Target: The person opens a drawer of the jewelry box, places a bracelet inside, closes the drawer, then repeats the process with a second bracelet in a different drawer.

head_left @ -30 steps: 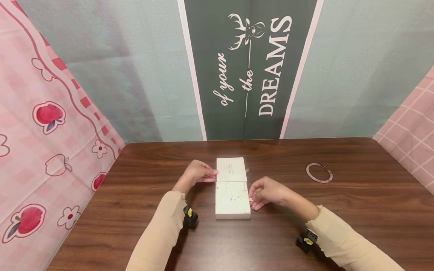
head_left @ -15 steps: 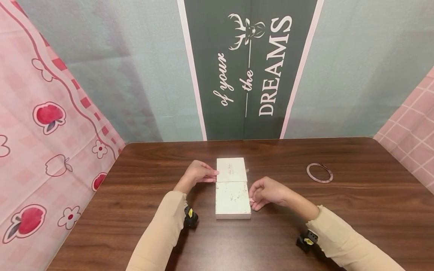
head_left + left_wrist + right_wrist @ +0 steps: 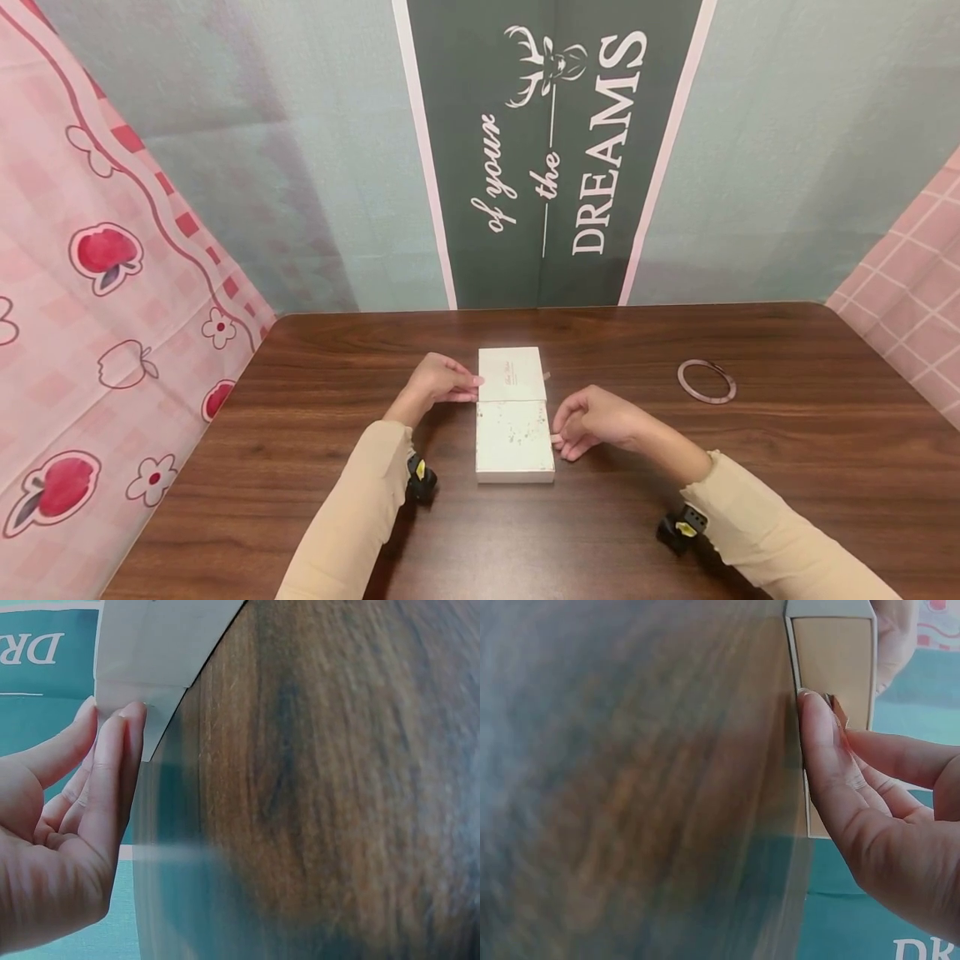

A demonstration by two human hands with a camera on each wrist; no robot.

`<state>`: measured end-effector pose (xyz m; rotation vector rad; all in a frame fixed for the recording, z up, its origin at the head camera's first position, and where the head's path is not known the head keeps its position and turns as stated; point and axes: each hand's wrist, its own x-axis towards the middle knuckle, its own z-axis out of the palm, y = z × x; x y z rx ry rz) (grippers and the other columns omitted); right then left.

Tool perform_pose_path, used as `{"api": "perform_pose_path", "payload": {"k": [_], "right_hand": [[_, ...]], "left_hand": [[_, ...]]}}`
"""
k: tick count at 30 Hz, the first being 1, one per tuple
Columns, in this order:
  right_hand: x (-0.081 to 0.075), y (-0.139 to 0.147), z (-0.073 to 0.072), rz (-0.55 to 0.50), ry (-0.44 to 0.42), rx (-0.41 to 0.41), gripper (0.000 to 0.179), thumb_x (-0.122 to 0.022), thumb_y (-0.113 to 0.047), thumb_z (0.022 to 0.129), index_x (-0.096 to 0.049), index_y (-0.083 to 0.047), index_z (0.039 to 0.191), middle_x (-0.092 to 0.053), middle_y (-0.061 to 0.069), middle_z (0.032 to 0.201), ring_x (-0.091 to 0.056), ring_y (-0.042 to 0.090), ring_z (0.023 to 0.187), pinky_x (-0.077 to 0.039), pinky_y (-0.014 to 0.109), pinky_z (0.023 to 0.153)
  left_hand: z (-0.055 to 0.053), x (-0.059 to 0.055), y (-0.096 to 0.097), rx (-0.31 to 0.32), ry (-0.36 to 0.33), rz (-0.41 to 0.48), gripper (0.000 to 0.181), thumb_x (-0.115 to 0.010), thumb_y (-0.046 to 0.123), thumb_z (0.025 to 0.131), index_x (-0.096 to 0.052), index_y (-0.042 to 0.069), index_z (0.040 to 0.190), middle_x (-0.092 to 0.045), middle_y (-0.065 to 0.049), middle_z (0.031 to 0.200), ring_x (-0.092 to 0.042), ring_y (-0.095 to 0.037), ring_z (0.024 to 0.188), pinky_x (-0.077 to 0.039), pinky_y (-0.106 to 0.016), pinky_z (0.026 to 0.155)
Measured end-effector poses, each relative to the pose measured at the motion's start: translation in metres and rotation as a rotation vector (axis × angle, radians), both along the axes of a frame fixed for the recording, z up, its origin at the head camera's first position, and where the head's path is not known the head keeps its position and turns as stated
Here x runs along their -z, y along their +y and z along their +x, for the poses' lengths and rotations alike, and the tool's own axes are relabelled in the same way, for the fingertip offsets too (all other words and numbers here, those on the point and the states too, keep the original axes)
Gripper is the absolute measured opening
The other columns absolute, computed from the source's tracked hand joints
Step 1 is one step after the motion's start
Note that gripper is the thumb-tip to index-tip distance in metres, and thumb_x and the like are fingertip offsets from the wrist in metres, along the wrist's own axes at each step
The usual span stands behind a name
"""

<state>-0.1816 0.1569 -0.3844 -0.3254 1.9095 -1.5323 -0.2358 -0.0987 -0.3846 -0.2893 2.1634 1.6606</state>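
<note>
Two white boxes lie end to end in the head view, a back box (image 3: 510, 372) with red script and a front box (image 3: 513, 446) with a speckled top. My left hand (image 3: 444, 379) touches the back box's left side with thumb and straight fingers; in the left wrist view the fingertips (image 3: 135, 712) lie against the white wall. At the front box's right side my right hand (image 3: 596, 422) pinches a ribbon pull tab (image 3: 841, 714) between thumb and finger. The tan drawer end (image 3: 832, 660) behind the tab sits inside the white sleeve.
A pinkish ring-shaped band (image 3: 707, 382) lies on the brown wooden table (image 3: 360, 533), to the right of the boxes. Another small ribbon tab (image 3: 547, 377) sticks out from the back box's right side. Printed cloths hang behind and at both sides.
My right hand has shifted slightly back and right, and more of the tab shows between its fingers and the front box. The left hand keeps its place.
</note>
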Motion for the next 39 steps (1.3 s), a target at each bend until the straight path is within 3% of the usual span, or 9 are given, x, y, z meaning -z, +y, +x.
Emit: {"api": "perform_pose_path", "payload": {"k": [18,26,39], "right_hand": [[-0.014,0.011,-0.009,-0.02,0.014,0.026,0.019,-0.053,0.008,0.085,-0.051,0.021,0.097,-0.063,0.021,0.078,-0.064,0.024,0.066,-0.055,0.04,0.067],[-0.015,0.017,-0.011,-0.055,0.02,0.013,0.02,-0.05,0.008,0.085,-0.048,0.024,0.097,-0.062,0.021,0.078,-0.064,0.023,0.067,-0.054,0.04,0.069],[-0.018,0.027,-0.012,-0.051,0.023,0.042,0.021,-0.051,0.008,0.086,-0.047,0.024,0.099,-0.061,0.026,0.082,-0.065,0.025,0.07,-0.054,0.042,0.07]], "left_hand": [[0.0,-0.003,0.0,0.001,0.004,-0.002,0.019,-0.071,0.005,0.076,-0.065,-0.008,0.089,-0.066,-0.016,0.076,-0.065,-0.018,0.061,-0.054,-0.028,0.063],[-0.002,0.0,0.001,0.008,0.017,0.043,0.017,-0.069,-0.001,0.078,-0.063,-0.011,0.09,-0.062,-0.013,0.072,-0.063,-0.016,0.058,-0.055,-0.028,0.063],[-0.001,-0.001,0.002,0.005,0.024,0.019,0.017,-0.071,0.001,0.076,-0.064,-0.009,0.089,-0.062,-0.012,0.07,-0.062,-0.015,0.056,-0.054,-0.026,0.06]]}}
